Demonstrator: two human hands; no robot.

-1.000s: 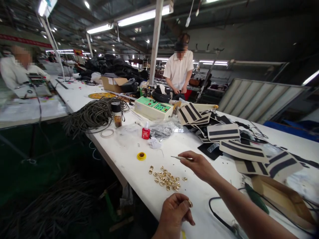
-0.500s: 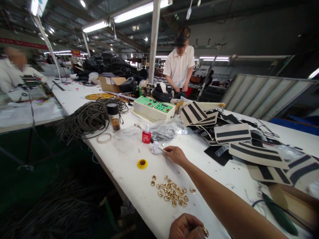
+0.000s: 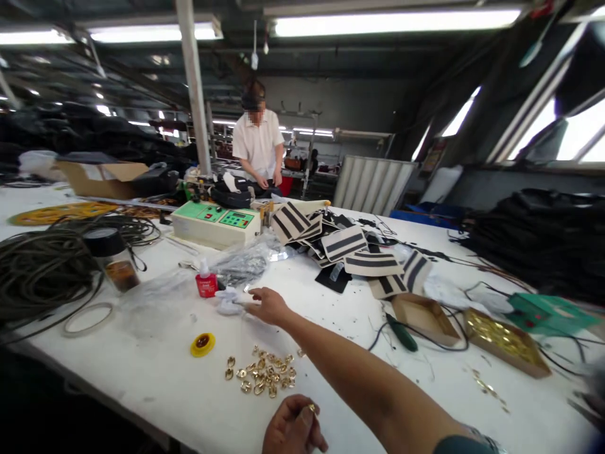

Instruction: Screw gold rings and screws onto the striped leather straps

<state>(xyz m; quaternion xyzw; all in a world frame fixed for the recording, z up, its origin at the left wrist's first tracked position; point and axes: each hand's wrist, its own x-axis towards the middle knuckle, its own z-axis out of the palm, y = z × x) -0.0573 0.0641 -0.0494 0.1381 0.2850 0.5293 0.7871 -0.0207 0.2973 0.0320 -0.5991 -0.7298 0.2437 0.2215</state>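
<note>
At the bottom centre, my left hand [image 3: 293,426] is closed, pinching a small gold metal fitting [image 3: 312,408]. My right hand [image 3: 270,306] reaches across to a crumpled white tissue [image 3: 229,301]; its fingertips are together around something thin and pale that I cannot make out. Beside the tissue stands a small red bottle [image 3: 207,285] with a white nozzle. A yellow round dish [image 3: 203,344] with brown liquid sits nearer the front. Several loose gold fittings [image 3: 263,373] lie between this dish and my left hand.
A green-topped control box [image 3: 216,224] stands behind the bottle. Dark cords [image 3: 42,265] and a black-lidded jar [image 3: 116,261] are left. Striped pieces [image 3: 344,243], a green-handled tool [image 3: 401,333] and an open box of gold parts [image 3: 505,340] lie right. A person [image 3: 258,146] stands behind the table.
The view has swung to the right, bringing the boxes and window into sight. My left hand still pinches its fitting, and my right hand stays by the tissue.
</note>
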